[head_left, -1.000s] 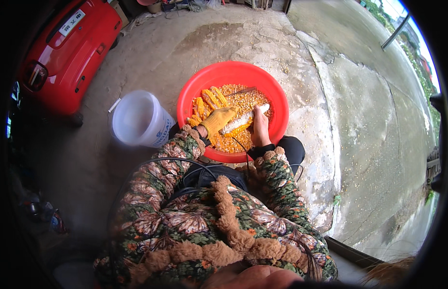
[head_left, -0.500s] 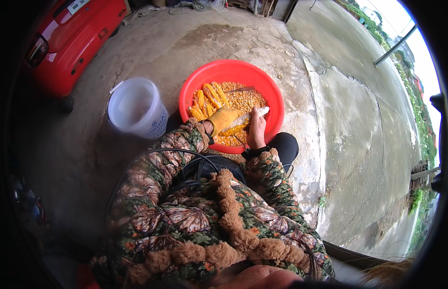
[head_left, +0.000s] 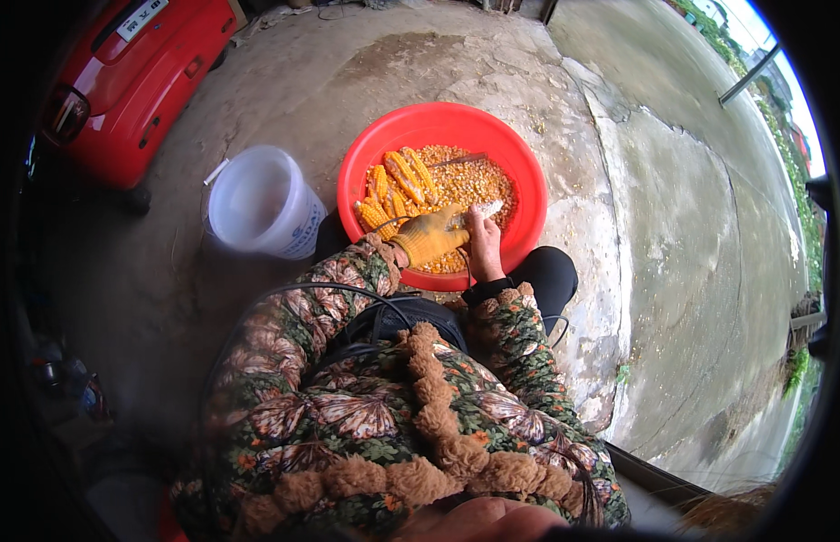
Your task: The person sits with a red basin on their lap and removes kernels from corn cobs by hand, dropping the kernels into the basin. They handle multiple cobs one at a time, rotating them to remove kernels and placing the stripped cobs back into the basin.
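A pale, mostly bare corn cob (head_left: 494, 208) is held over a round red basin (head_left: 534, 194). My right hand (head_left: 484, 246), bare, is closed around the cob, thumb along its top. My left hand (head_left: 427, 237), in a yellow work glove, is closed at the cob's left end; its fingers partly hide that end. Several yellow ears of corn (head_left: 403, 178) lie at the basin's left side, with bare stripes on some. Loose kernels (head_left: 474, 183) cover the bottom, and a dark flat strip (head_left: 460, 161) lies among them toward the back.
A translucent white bucket (head_left: 262, 203) stands left of the basin. The rear of a red car (head_left: 131, 90) is at the far left. Scattered kernels dot the concrete floor (head_left: 573, 235). A black cable (head_left: 329, 285) runs across my left sleeve. My dark-clad knee (head_left: 548, 275) is beside the basin's right front.
My gloved left hand has turned and shifted slightly right and down. The yellow ear seen beneath it before no longer shows. The whole view has shifted slightly.
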Demonstrator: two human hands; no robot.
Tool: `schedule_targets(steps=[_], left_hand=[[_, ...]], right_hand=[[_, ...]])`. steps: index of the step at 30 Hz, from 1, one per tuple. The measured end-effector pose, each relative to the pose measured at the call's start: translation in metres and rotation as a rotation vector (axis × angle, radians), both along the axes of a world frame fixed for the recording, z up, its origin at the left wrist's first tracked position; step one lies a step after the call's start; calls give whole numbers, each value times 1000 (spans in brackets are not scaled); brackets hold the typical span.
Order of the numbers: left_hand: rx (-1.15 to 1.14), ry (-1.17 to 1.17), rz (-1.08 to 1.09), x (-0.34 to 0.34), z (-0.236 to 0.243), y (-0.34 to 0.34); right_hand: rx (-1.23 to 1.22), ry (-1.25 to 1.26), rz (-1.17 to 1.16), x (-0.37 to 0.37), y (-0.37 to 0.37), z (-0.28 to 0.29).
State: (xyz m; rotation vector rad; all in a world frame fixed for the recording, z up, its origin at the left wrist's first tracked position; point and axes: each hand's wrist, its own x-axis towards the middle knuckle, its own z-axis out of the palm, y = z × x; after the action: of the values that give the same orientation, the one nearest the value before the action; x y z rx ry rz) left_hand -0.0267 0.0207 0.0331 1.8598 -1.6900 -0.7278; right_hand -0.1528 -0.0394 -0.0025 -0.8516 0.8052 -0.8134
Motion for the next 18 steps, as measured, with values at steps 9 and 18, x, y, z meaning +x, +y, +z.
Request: schedule_targets(steps=[9, 18], left_hand=[[-10, 7, 77, 13, -26, -1], [-146, -246, -223, 40, -32, -7]], right_hand=[[-153, 182, 58, 5, 5, -3], [63, -175, 237, -6, 3, 11]])
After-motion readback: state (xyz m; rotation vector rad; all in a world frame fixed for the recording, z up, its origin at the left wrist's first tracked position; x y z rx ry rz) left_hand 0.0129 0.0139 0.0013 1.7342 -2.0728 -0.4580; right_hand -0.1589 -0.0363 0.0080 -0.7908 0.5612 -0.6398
